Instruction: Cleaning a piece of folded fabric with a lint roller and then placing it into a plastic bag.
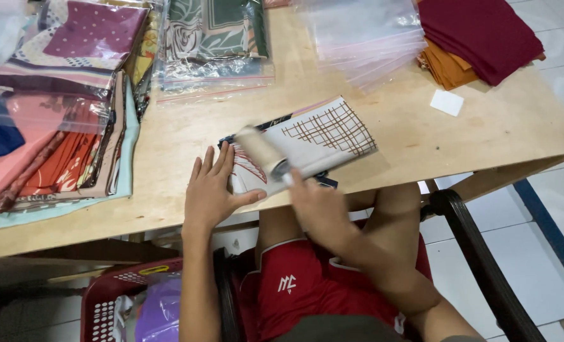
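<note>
Head cam looks down at our plywood table [168, 145] with a folded scarf [314, 139] lying near the front edge. It's whitish with a brown grid pattern at one end and reddish leaf shapes at the other. Our left hand [213, 193] lies flat and spread on the near corner of the scarf, fingers open, pinning it down rather than gripping anything. Our right hand [320, 209] is blurred, right at the table edge, and seems closed around the handle of a roller [260, 151], though we can't tell the grip for sure. The roller's beige drum sits on top of the scarf, just beside the left fingertips.

Looks to us like we're mid-pass, rolling the cloth while the other hand keeps it from sliding. We'd guess any further pass needs the left hand to keep steady pressure and the roller to travel out toward the grid end, which sits well apart from both hands.

Around it: a stack of bagged scarves [60, 107] at left, clear zip bags [364, 38] up top, maroon cloth [478, 31] at right, a red basket [111, 297] below the table.
</note>
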